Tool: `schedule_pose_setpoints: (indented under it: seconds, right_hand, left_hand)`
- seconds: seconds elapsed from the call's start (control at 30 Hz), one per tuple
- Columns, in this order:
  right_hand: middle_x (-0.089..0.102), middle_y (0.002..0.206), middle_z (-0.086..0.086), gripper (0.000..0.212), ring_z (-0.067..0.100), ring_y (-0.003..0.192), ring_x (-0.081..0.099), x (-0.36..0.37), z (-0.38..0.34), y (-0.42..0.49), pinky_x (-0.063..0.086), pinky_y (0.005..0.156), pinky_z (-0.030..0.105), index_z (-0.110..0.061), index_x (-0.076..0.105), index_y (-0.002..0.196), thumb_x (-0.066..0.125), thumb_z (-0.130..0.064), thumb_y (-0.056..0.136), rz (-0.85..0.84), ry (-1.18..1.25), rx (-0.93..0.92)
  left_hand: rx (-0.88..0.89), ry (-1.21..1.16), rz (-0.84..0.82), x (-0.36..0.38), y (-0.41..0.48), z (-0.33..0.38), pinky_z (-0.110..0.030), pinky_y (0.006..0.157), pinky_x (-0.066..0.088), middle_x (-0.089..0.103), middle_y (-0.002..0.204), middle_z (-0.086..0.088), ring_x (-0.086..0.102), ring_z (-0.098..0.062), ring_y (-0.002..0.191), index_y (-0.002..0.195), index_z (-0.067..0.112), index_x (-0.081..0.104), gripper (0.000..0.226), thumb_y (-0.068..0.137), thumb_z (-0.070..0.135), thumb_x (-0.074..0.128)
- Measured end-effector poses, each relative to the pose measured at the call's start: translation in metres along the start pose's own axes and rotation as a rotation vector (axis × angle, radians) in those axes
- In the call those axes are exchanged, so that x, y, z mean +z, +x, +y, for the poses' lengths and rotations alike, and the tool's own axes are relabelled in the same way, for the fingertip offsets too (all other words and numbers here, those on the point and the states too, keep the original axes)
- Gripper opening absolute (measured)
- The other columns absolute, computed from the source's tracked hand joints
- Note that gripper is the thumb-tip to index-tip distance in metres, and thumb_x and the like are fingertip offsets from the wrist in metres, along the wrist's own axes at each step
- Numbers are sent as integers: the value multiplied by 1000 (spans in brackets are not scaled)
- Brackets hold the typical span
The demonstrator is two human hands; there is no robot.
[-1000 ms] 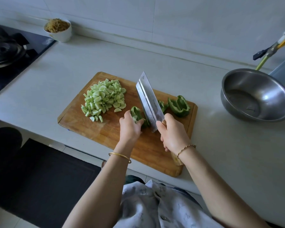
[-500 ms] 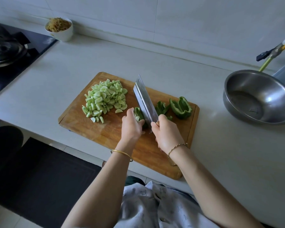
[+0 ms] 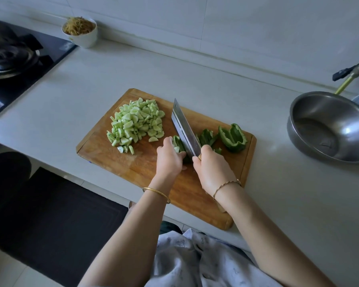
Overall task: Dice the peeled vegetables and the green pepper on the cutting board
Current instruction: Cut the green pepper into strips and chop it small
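A wooden cutting board [image 3: 116,162] lies on the counter. A heap of pale green diced vegetable [image 3: 136,123] covers its far left part. My left hand [image 3: 169,160] holds a green pepper piece [image 3: 177,145] down with curled fingers. My right hand [image 3: 212,170] grips the handle of a cleaver [image 3: 184,128], whose blade stands against the right side of that piece. Cut pepper strips [image 3: 206,137] and a larger pepper chunk [image 3: 233,138] lie to the right of the blade.
A steel bowl [image 3: 327,127] sits on the counter to the right. A white bowl of shredded food [image 3: 80,31] stands at the back left beside a stove with a pot [image 3: 8,56]. A tap lever [image 3: 348,73] shows at the right edge.
The cleaver came down and shifted left against the pepper piece under my left hand. More cut strips lie to the right of the blade.
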State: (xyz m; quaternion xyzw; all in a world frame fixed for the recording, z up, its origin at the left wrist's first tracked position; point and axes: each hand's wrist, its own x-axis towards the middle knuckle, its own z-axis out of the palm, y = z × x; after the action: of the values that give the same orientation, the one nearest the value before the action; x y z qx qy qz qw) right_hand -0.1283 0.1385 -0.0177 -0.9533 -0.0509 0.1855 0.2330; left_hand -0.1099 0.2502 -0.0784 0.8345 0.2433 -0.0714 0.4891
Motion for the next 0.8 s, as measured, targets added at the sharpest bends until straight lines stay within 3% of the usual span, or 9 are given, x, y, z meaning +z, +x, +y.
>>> schedule_pose_setpoints:
  seconds: [0.2,0.33,0.4,0.5,0.53,0.63,0.8]
  right_hand:
    - [55,84,3,19,24,78,62,15,1,8,52,64,36,-9,45,105,38,-26,103,-7,28,10]
    - [48,73,-5,16,17,69,56,23,6,9,49,58,32,-11,44,102,40,-27,102,31,65,-6]
    - [45,70,-7,16,16,66,53,23,9,13,43,55,29,-12,42,97,40,-27,102,35,96,6]
    - [45,72,-7,17,13,65,50,20,13,19,38,53,25,-13,41,92,40,-27,102,30,186,27]
    - [45,72,-6,17,13,65,50,19,13,20,37,52,25,-13,41,92,40,-27,102,26,206,26]
    - [46,71,-5,16,16,65,52,20,14,13,39,54,27,-13,41,92,41,-27,102,18,150,1]
    - [53,80,2,16,22,72,58,23,8,4,47,59,34,-11,43,98,39,-26,103,54,51,-14]
  left_hand:
    - [-24,8,-12,-4,-6,6,0,41,35,36,140,-20,37,1,57,146,11,25,60,95,15,56]
    - [3,41,6,-4,-6,4,0,45,37,37,138,-18,37,0,61,146,13,26,62,94,16,58]
    - [37,58,11,-2,-3,-2,-4,47,41,40,135,-15,44,-4,67,145,14,27,64,91,16,62]
    - [69,39,19,2,1,-9,-23,69,54,44,129,-9,59,-17,84,142,18,30,67,86,17,67]
    - [66,27,14,2,1,-9,-25,69,55,46,125,-7,60,-18,83,141,18,31,66,86,17,67]
    - [-3,-84,13,1,3,-4,-16,47,51,56,114,-13,64,-18,72,138,15,34,57,88,9,63]
    - [-85,-104,34,3,4,-2,-22,46,51,57,110,-13,64,-14,55,131,21,36,53,85,-1,48]
